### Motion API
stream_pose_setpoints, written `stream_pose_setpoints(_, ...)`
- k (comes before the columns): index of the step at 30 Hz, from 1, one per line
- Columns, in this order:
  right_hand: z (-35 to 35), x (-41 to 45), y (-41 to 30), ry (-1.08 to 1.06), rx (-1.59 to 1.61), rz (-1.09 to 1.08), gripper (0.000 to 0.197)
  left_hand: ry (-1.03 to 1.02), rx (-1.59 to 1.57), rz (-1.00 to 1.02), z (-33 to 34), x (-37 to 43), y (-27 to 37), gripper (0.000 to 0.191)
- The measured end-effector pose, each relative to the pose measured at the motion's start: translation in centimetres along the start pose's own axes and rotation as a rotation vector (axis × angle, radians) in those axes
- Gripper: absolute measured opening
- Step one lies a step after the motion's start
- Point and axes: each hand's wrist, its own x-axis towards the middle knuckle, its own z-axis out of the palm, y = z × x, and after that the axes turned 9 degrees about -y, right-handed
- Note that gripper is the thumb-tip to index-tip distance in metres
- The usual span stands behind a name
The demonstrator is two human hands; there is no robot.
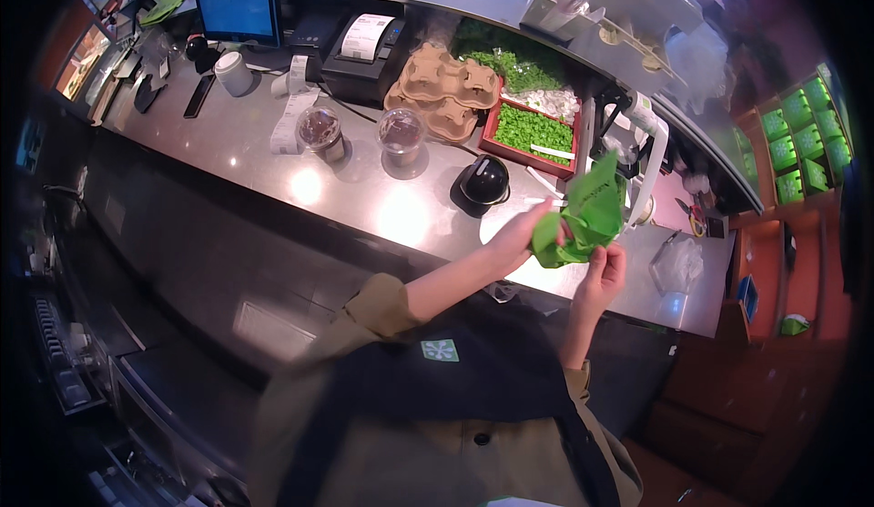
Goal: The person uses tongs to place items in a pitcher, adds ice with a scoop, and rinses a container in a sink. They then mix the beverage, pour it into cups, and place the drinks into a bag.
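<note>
My left hand [522,236] reaches over the front edge of the steel counter, its fingers partly hidden in a crumpled green bag [593,210]. With thumb and fingertips my right hand [606,271] pinches the lower right edge of the same bag. The bag bears writing and stands up above both hands. Left of the bag a black rounded device [485,181] sits on the counter. Two clear lidded cups with dark contents, a left one [321,131] and a right one [401,135], stand upright farther left.
Behind the cups are receipt printers [362,56], a monitor [235,5], a white cup [233,73] and stacked cardboard cup carriers [444,90]. A red tray [488,140] holds small green pieces. Scissors [696,221] and a clear plastic bag [678,264] lie to the right, beside shelves [785,234].
</note>
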Motion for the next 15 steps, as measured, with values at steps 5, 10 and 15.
stream_pose_setpoints(5,2.9,-1.9,-1.5,0.047,-0.358,0.011,0.018,0.098,0.557,-0.103,-1.4,-4.0,0.1,0.023)
stream_pose_setpoints(10,5.6,-4.2,-1.2,-0.078,-0.526,-0.161,0.006,0.165,0.738,-0.334,-1.5,-8.5,-0.9,0.04)
stream_pose_setpoints(15,4.8,-6.0,-2.0,-0.149,-0.395,-0.196,0.009,0.324,0.569,0.035,0.1,-9.7,-1.5,0.024)
